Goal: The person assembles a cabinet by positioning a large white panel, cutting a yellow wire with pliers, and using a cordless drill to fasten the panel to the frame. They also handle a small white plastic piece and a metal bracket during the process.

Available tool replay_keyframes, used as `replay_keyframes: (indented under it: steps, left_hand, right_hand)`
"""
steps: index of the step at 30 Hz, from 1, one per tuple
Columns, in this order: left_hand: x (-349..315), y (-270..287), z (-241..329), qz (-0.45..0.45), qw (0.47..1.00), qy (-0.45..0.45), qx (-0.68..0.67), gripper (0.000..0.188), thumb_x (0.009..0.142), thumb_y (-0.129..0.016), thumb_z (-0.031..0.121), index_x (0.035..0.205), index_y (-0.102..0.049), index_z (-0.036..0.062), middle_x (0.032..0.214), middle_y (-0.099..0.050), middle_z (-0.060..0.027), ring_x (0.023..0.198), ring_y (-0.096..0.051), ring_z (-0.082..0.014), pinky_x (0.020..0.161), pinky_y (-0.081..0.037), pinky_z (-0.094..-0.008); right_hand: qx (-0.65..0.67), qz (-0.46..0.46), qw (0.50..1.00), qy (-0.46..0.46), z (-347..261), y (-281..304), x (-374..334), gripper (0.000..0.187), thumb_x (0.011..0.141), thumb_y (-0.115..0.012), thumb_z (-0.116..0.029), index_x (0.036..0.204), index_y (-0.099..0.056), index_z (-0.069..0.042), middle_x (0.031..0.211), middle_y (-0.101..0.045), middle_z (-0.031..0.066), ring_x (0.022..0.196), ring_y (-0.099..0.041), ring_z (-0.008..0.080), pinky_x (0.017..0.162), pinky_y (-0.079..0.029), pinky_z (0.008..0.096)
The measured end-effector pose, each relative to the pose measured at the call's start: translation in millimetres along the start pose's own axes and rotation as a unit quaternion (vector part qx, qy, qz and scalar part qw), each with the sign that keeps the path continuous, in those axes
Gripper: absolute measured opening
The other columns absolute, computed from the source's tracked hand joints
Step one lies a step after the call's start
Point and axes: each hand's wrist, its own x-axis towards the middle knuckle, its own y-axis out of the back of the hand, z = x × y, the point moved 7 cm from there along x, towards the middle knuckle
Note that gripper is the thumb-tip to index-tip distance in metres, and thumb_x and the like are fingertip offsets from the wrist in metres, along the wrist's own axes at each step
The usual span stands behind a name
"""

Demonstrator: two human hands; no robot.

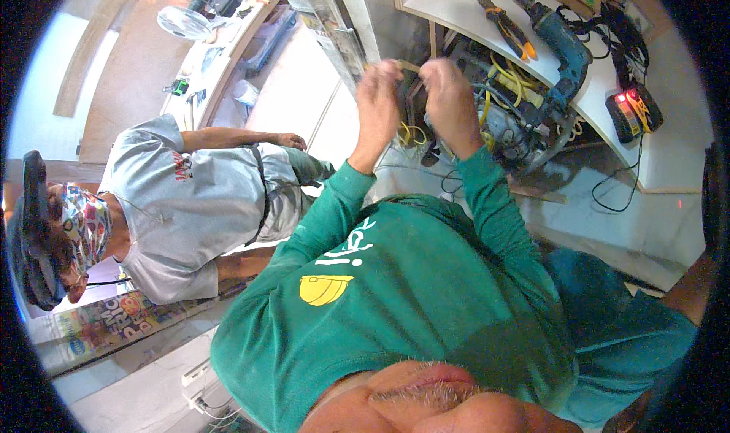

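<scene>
My left hand (379, 102) and my right hand (450, 102) are raised side by side in front of a white corner shelf. Both are closed, with fingertips pinched. Between them a thin yellowish strand (409, 66) is stretched, an end in each hand; motion blur hides whether it is cord or wire. A loose yellow loop (414, 134) hangs below the hands. Near my right hand, under the shelf, lies a tangle of yellow cables (511, 83) and power tools.
On the white shelf (449, 0) lie orange-handled pliers (506, 26), a blue drill (559, 41), and a battery on a charger (635, 114) with a lit red light. A co-worker in a grey shirt (190, 182) stands at left. Behind is a cluttered workbench (236, 34).
</scene>
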Motion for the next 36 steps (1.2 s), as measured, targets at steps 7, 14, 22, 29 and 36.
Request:
replay_keyframes:
  steps: [7, 14, 22, 29, 36]
  left_hand:
    - [115, 80, 76, 0.222, 0.943, -0.219, 0.114, 0.051, 0.108, -0.055, 0.041, 0.124, -0.062, -0.0064, 0.094, -0.062, -0.0082, 0.090, -0.056, -0.0196, 0.085, -0.046, -0.0342]
    - [151, 33, 85, 0.243, 0.888, -0.338, 0.195, 0.046, 0.086, -0.085, 0.038, 0.105, -0.063, 0.0018, 0.084, -0.051, -0.0044, 0.073, -0.045, -0.0180, 0.067, -0.041, -0.0340]
    - [160, 6, 57, 0.340, 0.834, -0.320, 0.292, 0.044, 0.086, -0.084, 0.040, 0.100, -0.064, 0.0039, 0.092, -0.059, -0.0140, 0.084, -0.060, -0.0379, 0.069, -0.049, -0.0493]
    - [168, -5, 41, 0.358, 0.829, -0.328, 0.279, 0.048, 0.087, -0.081, 0.046, 0.104, -0.065, 0.0038, 0.097, -0.060, -0.0187, 0.088, -0.061, -0.0428, 0.075, -0.049, -0.0516]
    - [180, -1, 40, 0.339, 0.854, -0.290, 0.268, 0.049, 0.086, -0.082, 0.045, 0.108, -0.064, 0.0050, 0.096, -0.058, -0.0210, 0.086, -0.061, -0.0421, 0.073, -0.048, -0.0507]
  right_hand:
    - [-0.188, 0.022, 0.981, 0.044, 94, 12, 125, 0.019, 0.100, -0.054, -0.015, 0.102, -0.068, -0.002, 0.101, -0.070, 0.0219, 0.097, -0.067, 0.0435, 0.086, -0.053, 0.0522]
    - [-0.191, -0.009, 0.981, 0.015, 143, -37, 171, 0.019, 0.097, -0.055, -0.012, 0.101, -0.070, -0.002, 0.101, -0.071, 0.0228, 0.100, -0.068, 0.0421, 0.090, -0.053, 0.0511]
    - [-0.159, 0.004, 0.987, 0.027, 133, -40, 174, 0.018, 0.097, -0.056, -0.011, 0.100, -0.069, 0.001, 0.100, -0.069, 0.0253, 0.097, -0.066, 0.0441, 0.089, -0.052, 0.0529]
    - [-0.163, -0.011, 0.986, 0.028, 147, -47, 179, 0.018, 0.097, -0.054, -0.010, 0.099, -0.069, 0.000, 0.103, -0.068, 0.0229, 0.101, -0.065, 0.0423, 0.090, -0.052, 0.0518]
    - [-0.181, -0.036, 0.983, 0.024, 154, -53, 191, 0.019, 0.097, -0.054, -0.012, 0.103, -0.068, -0.001, 0.105, -0.068, 0.0223, 0.103, -0.065, 0.0423, 0.090, -0.053, 0.0517]
